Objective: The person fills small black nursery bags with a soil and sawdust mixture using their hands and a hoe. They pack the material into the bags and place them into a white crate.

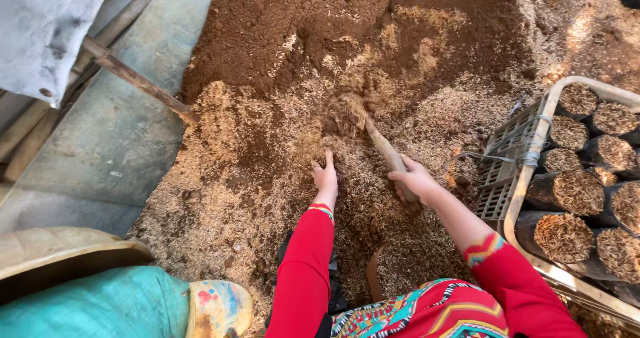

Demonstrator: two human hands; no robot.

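Wooden stick (385, 148) in right hand (413, 178)

Strong, warm daylight falls from above, and colours are saturated. The soil (347, 25) at the top is partly shaded and darker, while the husks (267, 145) glare pale. The upper right corner is washed out. The stick (383, 148) blurs at its far end among flying husks. Straight edges bow towards the frame's borders, a wide-lens effect.
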